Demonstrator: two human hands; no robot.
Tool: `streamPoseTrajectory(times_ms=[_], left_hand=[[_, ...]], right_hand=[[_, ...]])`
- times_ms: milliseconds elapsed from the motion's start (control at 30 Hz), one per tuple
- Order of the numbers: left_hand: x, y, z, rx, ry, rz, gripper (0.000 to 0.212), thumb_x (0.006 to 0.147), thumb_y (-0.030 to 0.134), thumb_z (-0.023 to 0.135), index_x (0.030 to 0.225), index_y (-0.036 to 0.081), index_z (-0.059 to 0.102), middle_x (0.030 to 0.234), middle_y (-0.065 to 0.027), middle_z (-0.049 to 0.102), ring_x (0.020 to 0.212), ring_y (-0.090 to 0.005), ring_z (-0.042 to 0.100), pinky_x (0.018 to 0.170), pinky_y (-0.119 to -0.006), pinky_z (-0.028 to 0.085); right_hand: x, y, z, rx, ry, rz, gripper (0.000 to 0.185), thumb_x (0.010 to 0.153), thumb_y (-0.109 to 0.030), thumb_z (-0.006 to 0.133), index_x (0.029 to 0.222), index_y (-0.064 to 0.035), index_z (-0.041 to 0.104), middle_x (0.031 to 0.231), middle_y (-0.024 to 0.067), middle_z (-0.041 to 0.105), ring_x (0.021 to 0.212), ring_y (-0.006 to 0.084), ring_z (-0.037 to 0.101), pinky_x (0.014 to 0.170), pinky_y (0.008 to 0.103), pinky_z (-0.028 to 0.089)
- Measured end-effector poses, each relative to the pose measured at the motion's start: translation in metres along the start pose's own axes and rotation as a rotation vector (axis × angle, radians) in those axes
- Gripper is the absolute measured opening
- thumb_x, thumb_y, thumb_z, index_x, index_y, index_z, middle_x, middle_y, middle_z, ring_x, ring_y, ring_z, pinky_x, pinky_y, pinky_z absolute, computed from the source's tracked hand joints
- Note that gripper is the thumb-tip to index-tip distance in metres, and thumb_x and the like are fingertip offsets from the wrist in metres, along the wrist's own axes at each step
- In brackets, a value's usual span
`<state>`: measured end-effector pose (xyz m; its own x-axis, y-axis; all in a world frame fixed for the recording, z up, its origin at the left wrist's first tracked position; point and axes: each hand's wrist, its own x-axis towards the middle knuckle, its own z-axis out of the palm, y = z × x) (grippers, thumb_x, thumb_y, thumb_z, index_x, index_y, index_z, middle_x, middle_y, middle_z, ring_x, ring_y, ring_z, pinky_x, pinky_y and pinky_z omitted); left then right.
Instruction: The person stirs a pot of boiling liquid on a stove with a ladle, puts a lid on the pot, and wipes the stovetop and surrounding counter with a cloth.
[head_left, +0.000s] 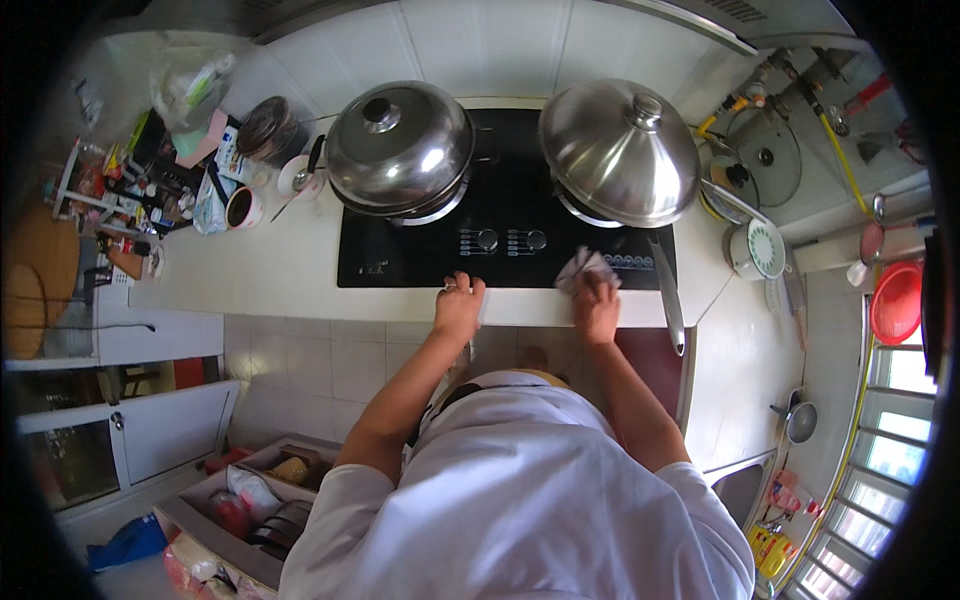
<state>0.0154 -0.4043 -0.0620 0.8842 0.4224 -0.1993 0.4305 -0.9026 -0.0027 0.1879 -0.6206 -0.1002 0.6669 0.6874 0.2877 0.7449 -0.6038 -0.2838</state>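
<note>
My right hand holds a crumpled light cloth against the front edge of the black gas cooktop, left of a pan's long handle. Nothing shows in my left hand, whose bent fingers rest at the counter's front edge, below the two control knobs. On the left burner stands a pan with a domed metal lid. A taller conical steel lid covers the pan on the right burner.
To the left, the white counter bears a cup of dark liquid, a small bowl and crowded jars and packets. A green-white enamel pot stands at the right. Below left is an open drawer; a sink lies lower right.
</note>
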Motion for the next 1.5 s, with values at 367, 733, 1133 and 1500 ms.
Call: streamPoseTrajectory(times_ms=[367, 733, 1133, 1500], left_hand=[[-0.027, -0.011, -0.002, -0.275, 0.059, -0.005, 0.068, 0.064, 0.022, 0.079, 0.124, 0.009, 0.051, 0.138, -0.0199, 0.038, 0.129, -0.0383, 0.038, 0.092, -0.042, 0.046], [-0.053, -0.030, 0.021, -0.866, 0.243, -0.091, 0.064, 0.076, 0.030, 0.072, 0.128, 0.005, 0.045, 0.119, -0.0186, 0.049, 0.106, -0.0362, 0.053, 0.088, -0.041, 0.047], [-0.065, -0.106, -0.004, -0.800, 0.502, -0.244, 0.046, 0.081, 0.007, 0.060, 0.126, 0.015, 0.053, 0.103, -0.0094, 0.058, 0.095, -0.0344, 0.056, 0.079, -0.039, 0.048], [-0.088, -0.158, 0.036, -0.307, 0.394, -0.131, 0.071, 0.075, 0.032, 0.071, 0.135, 0.007, 0.043, 0.141, -0.0151, 0.036, 0.132, -0.0365, 0.030, 0.104, -0.051, 0.031]], right_hand=[[-0.004, -0.033, 0.004, 0.025, -0.091, -0.279, 0.041, 0.073, -0.012, 0.062, 0.113, -0.0198, 0.064, 0.119, 0.0053, 0.052, 0.102, 0.0295, 0.053, 0.082, 0.0415, 0.047], [0.038, -0.146, 0.033, 0.519, -0.352, -0.156, 0.030, 0.075, -0.013, 0.068, 0.105, -0.0121, 0.068, 0.099, 0.0100, 0.056, 0.093, 0.0296, 0.058, 0.075, 0.0378, 0.051], [0.060, -0.216, 0.041, 1.095, -0.841, 0.337, 0.041, 0.092, -0.025, 0.055, 0.129, -0.0067, 0.051, 0.123, 0.0087, 0.057, 0.109, 0.0203, 0.053, 0.094, 0.0322, 0.042], [0.031, -0.200, 0.039, -0.042, -0.486, -0.348, 0.059, 0.075, -0.014, 0.062, 0.130, -0.0001, 0.046, 0.141, 0.0135, 0.037, 0.130, 0.0297, 0.035, 0.108, 0.0377, 0.032]])
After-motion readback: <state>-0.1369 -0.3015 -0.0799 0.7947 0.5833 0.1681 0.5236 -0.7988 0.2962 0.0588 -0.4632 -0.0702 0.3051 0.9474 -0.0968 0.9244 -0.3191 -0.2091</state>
